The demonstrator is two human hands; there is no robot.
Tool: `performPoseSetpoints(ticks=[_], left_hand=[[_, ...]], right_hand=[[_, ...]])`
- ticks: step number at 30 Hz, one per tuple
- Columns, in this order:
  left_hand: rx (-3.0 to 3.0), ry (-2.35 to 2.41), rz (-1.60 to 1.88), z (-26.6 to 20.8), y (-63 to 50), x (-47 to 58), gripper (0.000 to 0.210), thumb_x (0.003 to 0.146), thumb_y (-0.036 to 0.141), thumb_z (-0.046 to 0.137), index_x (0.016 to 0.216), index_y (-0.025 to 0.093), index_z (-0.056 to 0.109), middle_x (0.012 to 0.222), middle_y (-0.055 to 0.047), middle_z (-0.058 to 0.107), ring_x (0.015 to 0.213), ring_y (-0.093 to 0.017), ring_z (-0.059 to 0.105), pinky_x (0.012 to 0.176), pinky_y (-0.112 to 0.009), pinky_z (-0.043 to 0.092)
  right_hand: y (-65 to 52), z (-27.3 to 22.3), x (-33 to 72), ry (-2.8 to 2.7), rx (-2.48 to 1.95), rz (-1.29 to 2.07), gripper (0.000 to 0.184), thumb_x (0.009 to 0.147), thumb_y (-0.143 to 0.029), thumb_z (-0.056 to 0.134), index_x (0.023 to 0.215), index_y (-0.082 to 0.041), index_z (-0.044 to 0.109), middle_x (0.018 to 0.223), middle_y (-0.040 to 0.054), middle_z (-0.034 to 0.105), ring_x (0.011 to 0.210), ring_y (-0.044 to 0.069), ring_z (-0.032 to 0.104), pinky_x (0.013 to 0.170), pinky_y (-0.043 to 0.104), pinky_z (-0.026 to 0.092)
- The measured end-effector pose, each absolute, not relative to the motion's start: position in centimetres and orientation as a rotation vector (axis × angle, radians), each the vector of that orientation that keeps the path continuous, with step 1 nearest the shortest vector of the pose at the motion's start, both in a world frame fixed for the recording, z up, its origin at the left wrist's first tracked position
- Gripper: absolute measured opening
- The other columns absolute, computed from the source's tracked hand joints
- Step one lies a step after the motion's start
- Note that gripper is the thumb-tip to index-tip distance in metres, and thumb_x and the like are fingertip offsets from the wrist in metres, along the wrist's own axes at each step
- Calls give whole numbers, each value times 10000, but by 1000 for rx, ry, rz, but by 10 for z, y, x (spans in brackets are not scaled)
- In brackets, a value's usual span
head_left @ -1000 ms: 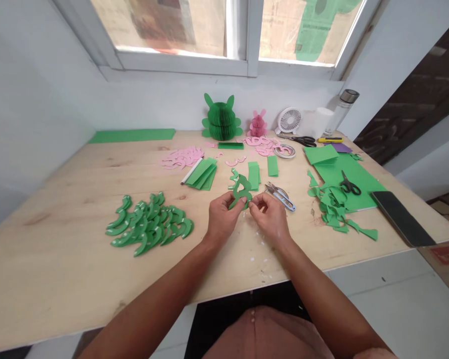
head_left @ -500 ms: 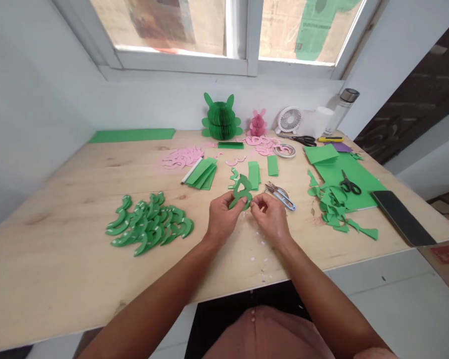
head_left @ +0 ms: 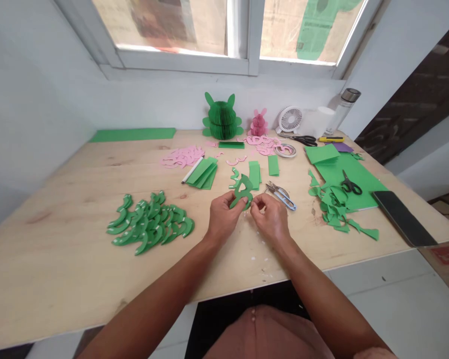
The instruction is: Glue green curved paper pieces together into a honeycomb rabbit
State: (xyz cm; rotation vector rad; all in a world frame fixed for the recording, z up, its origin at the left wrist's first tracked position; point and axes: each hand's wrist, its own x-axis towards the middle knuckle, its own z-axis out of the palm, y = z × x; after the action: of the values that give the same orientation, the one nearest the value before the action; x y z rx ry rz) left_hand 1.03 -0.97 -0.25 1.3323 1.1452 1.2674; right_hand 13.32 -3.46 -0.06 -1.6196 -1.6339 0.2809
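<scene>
Between thumb and fingers my left hand point(head_left: 223, 215) pinches a curved green paper cutout point(head_left: 243, 187) above the table. My right hand point(head_left: 270, 213) is closed in a pinch at the cutout's right edge; whatever its fingertips hold is too small to make out. Just behind the cutout lies a wavy green paper piece point(head_left: 234, 175) with white patches. Blue-handled thread snips point(head_left: 282, 195) rest beyond my right hand. To the left is a heap of curved green paper pieces point(head_left: 153, 219), many with small white patches.
Folded green cards point(head_left: 204, 174), pink cutouts point(head_left: 183, 156) and a tape roll point(head_left: 285, 150) lie farther back. A green honeycomb paper figure point(head_left: 221, 119) and a small fan point(head_left: 290, 119) stand by the wall. At right are black scissors point(head_left: 349, 183), green scraps point(head_left: 335, 209) and a phone point(head_left: 402, 218).
Both hands stay almost where they were, with the green cutout still in my left hand. The whole view has shifted very slightly.
</scene>
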Motion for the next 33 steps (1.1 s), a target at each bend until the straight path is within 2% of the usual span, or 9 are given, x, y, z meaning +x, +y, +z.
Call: performPoseSetpoints(ticks=[11,23,33], left_hand=[[1264,1126,1273,-4,-8,10,199,661,298,669,780,144,709,713,-2,674,686,-169,594,686,-282,473],[1261,1143,1267,-2,-8,10,166,669,274,667,765,145,708,701,13,672,664,-142,581,678,-253,453],[1310,1114,1288,-4,-9,11,183,683,283,650,788,144,706,713,-5,679,695,-172,601,689,-286,485]], right_hand=[[-36,-1,133,-1709,-1567,172,117,795,-226,510,696,-202,568,689,24,640,668,162,582,663,275,411],[-36,-3,133,-1726,-1537,117,101,789,-181,497,715,-195,566,700,27,628,681,166,575,672,278,413],[-36,-4,133,-1775,-1484,32,122,799,-191,494,707,-202,573,703,31,617,698,174,557,678,288,403]])
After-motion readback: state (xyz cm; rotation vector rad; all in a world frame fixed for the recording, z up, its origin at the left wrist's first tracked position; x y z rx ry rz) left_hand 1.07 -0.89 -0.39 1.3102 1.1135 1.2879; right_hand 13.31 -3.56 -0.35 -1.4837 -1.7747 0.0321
